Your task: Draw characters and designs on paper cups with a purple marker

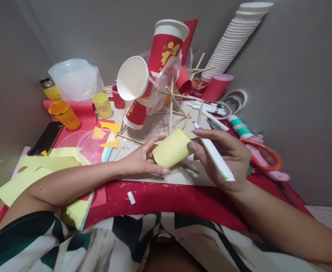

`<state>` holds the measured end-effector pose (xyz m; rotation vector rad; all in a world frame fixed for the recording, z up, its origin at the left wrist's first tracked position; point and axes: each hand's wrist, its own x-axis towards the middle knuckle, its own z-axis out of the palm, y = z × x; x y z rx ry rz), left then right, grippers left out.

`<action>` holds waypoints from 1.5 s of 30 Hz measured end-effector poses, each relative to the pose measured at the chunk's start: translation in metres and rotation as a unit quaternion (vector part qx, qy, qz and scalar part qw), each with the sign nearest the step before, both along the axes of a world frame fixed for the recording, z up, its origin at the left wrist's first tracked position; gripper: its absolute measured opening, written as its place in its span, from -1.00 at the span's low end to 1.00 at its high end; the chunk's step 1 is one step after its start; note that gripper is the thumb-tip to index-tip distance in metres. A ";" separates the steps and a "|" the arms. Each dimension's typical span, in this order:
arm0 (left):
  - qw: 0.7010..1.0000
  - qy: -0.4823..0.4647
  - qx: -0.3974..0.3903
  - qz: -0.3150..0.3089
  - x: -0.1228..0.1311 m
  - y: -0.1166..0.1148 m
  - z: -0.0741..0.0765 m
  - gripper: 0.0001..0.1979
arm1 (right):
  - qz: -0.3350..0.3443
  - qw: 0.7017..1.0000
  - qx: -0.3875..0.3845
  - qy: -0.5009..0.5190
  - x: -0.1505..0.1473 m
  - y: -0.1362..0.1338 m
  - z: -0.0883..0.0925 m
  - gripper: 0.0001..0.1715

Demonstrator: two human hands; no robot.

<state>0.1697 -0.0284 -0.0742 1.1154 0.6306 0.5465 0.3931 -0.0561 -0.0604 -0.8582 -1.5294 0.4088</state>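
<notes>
A yellow paper cylinder (171, 150) is held tilted between both hands above the near part of a white board (143, 179). The left hand (141, 158) has its fingers clamped around the cylinder's left end, thumb below. The fingers of the right hand (227, 156) are closed on a white marker (215, 156), its purple tip pointing up and away just beside the cylinder; the right thumb reaches the cylinder's right end.

A small white cap (131, 197) lies on the red cloth (166, 200) over the tabletop. Beyond the hands, wooden sticks and red-and-white paper cups (166, 49) form a cluster. To the left stand a yellow cup (102, 106) and a tilted orange cup (65, 115), each bearing a drawn character, near a black smartphone (46, 138). A tall stack of white paper cups (234, 39) leans at the back right.
</notes>
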 end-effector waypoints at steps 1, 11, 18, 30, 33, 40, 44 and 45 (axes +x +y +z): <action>1.000 -0.001 0.007 -0.005 0.000 -0.001 0.000 0.17 | -0.001 1.000 -0.002 0.001 0.000 0.000 0.001 -0.68; 0.999 0.005 -0.029 -0.014 0.002 0.002 0.004 -0.04 | -0.009 1.000 0.022 -0.012 0.002 -0.001 -0.001 -0.71; 0.994 -0.042 -0.093 -0.030 0.004 0.006 0.011 -0.25 | -0.043 0.997 0.048 0.029 0.005 0.005 -0.006 -0.69; 0.992 -0.063 -0.103 -0.049 0.000 0.007 0.007 -0.32 | -0.067 0.997 0.027 0.024 0.006 0.012 -0.018 -0.68; 0.990 -0.067 -0.111 -0.046 0.000 0.007 0.005 -0.26 | -0.047 0.999 0.003 0.022 0.007 0.011 -0.021 -0.66; 0.990 -0.070 -0.114 -0.043 0.000 0.006 0.003 -0.29 | 0.032 0.997 -0.054 0.033 0.007 0.012 -0.015 -0.55; 0.992 -0.062 -0.102 -0.043 -0.001 0.006 0.002 -0.29 | 0.068 0.994 -0.081 0.039 0.004 0.010 -0.013 -0.47; 0.992 -0.064 -0.099 -0.046 -0.001 0.006 0.002 -0.30 | 0.071 0.993 -0.085 0.038 0.004 0.009 -0.013 -0.45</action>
